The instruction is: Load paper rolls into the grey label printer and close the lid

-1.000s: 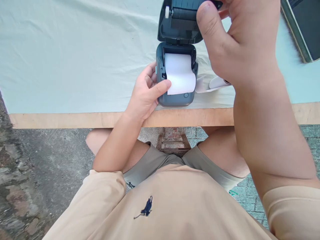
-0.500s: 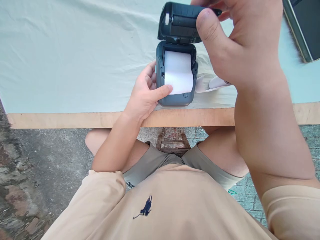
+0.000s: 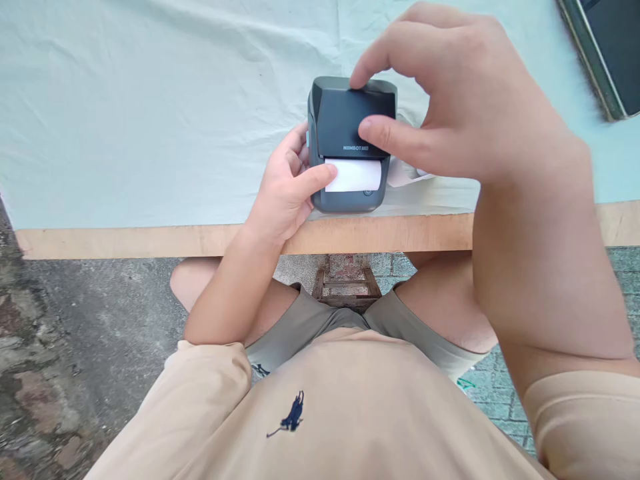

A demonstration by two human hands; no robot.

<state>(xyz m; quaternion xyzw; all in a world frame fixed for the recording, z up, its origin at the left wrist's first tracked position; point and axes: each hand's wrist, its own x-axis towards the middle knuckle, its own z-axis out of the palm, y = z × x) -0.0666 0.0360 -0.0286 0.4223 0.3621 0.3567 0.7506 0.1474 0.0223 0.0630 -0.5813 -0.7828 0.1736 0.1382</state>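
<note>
A table (image 3: 175, 241) with a light wooden edge and a pale, wrinkled fabric cloth (image 3: 150, 133) extends beneath and around the fingers. The right hand (image 3: 450, 100) arches over a dark, round-cornered plastic printer (image 3: 340, 123); its thumb and index finger are spread apart, the thumb tip over the middle of the closed lid, the index tip at the far edge. Whether they press cannot be told. The left hand (image 3: 283, 190) is clamped on the printer's left side, its thumb on top. Well beyond the right fingers lies a dark-faced, straight-edged device (image 3: 617, 53), partly in view. Just beside the left thumb tip, and partly under it, a flat strip of white paper (image 3: 357, 176) emerges below the lid. A small round button (image 3: 368, 193) sits beyond that thumb, partly hidden.
</note>
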